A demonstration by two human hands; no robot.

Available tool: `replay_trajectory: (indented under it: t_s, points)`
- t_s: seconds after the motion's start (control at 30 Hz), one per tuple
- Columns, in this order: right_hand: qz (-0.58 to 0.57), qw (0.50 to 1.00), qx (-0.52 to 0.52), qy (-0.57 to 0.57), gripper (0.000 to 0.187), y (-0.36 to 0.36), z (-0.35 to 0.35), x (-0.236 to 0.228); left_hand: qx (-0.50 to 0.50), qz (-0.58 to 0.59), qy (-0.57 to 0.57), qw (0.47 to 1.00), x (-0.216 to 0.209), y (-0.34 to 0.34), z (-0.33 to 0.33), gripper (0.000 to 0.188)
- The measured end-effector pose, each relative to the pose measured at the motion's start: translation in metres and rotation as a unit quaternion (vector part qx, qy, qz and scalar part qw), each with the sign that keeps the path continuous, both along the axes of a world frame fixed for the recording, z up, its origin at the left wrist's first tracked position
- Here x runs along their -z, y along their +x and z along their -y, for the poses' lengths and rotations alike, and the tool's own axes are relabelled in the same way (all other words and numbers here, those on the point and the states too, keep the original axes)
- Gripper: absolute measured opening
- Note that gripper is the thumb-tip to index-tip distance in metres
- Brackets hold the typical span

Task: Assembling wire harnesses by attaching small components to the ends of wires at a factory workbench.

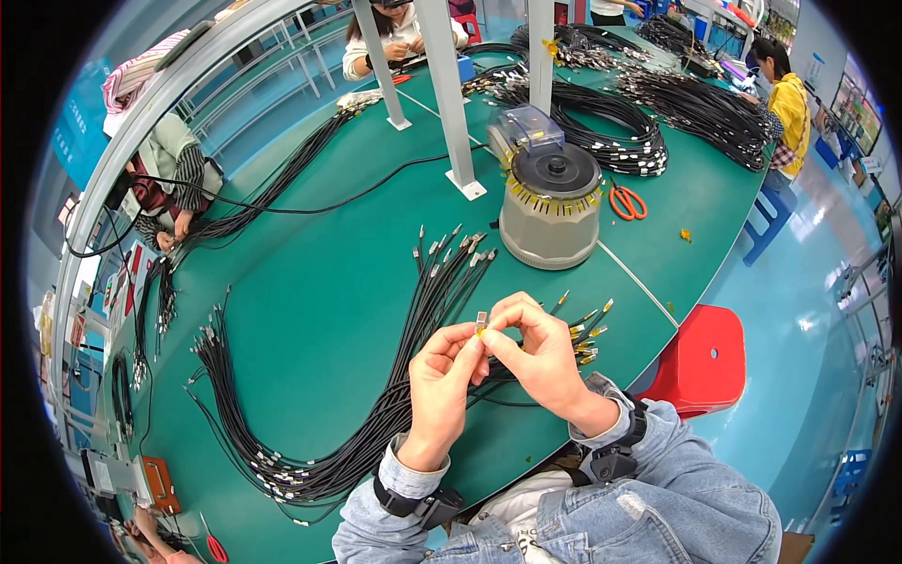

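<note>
both hands working at centre frame: left hand [442, 374] and right hand [537, 350] are pinching a small metal connector [482, 320] with a yellow bit at its base, fingertips touching. a bundle of black cables [413, 376] is lying under the hands on the green table [319, 282], fanning toward 12 and curling off to 8. grey round tape dispenser [551, 202] is sitting at 1 o'clock, orange scissors [627, 201] just beside it at its 3. red stool [707, 357] is standing at 3 o'clock of the hands, off the table edge.
</note>
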State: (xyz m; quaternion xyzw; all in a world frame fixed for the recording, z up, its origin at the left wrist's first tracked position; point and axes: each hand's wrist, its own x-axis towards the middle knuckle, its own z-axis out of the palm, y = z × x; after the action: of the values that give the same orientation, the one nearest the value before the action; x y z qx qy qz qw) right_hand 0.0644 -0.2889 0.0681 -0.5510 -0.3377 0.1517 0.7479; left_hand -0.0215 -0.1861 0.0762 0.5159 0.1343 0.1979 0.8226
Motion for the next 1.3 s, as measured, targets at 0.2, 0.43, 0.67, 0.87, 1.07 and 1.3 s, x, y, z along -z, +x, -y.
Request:
replay_trajectory:
  t_s: [0.2, 0.43, 0.67, 0.87, 1.07, 1.3]
  points:
    - [-0.033, 0.999, -0.007, 0.017, 0.005, 0.0004, -0.0007, 0.0017, 0.001, -0.004, -0.003, 1.0, 0.0006, 0.0001, 0.0001, 0.016]
    - [-0.036, 0.999, -0.004, 0.014, 0.005, 0.0006, -0.0012, 0.0034, -0.002, 0.001, -0.002, 1.0, 0.0013, 0.0006, 0.0008, 0.015]
    - [-0.059, 0.998, -0.008, 0.011, 0.005, 0.0007, 0.0, 0.0031, -0.001, 0.003, 0.0, 1.0, 0.0024, 0.0006, 0.0021, 0.014]
    - [-0.017, 1.0, 0.012, -0.007, 0.005, 0.0004, 0.0012, 0.0021, -0.004, 0.008, 0.013, 1.0, 0.0018, -0.0002, 0.0038, 0.014]
    - [0.013, 0.999, 0.02, -0.024, 0.004, 0.0001, 0.0024, -0.0015, -0.007, 0.012, -0.007, 1.0, 0.0019, 0.0017, 0.004, 0.01]
    - [0.016, 1.0, 0.0, -0.023, 0.005, 0.0006, 0.0062, -0.0028, -0.011, 0.008, -0.043, 0.999, -0.0016, 0.0016, 0.0021, 0.01]
